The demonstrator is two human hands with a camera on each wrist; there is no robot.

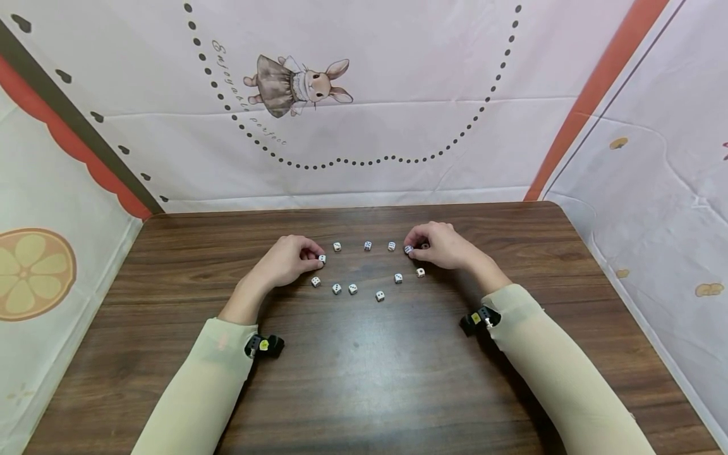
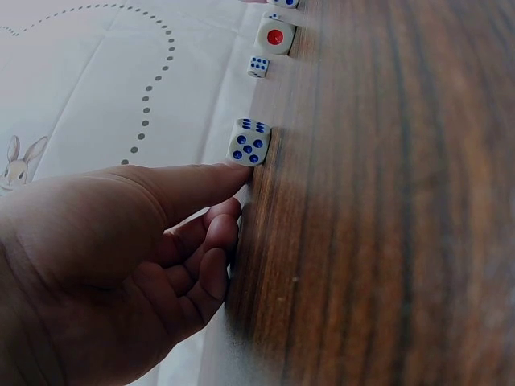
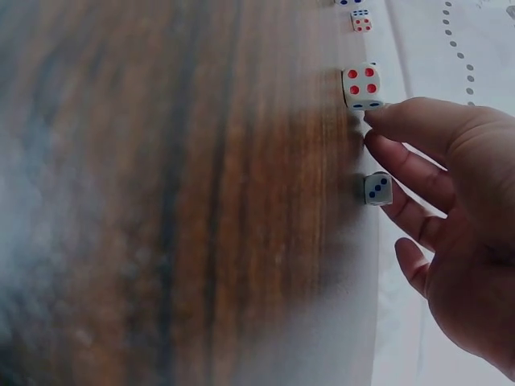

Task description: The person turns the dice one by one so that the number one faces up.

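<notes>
In the head view my left hand point(image 1: 291, 260) pinches a white die point(image 1: 322, 259) at the tips of thumb and forefinger. In the left wrist view the thumb lies against this die point(image 2: 248, 145), whose blue pips show, and the other fingers are curled below. My right hand point(image 1: 442, 245) pinches another die point(image 1: 408, 249) between thumb and forefinger. That die point(image 3: 361, 88) shows four red pips in the right wrist view, with the thumb tip at its edge. One more die point(image 3: 378, 189) sits beside the right hand's lower fingers, mostly covered by the hand in the head view.
Several more dice lie in a loose ring on the brown wooden table point(image 1: 358, 379), among them one die point(image 1: 337, 247) at the back and one point(image 1: 380, 296) at the front. A patterned white sheet point(image 1: 398, 126) hangs behind the table's back edge.
</notes>
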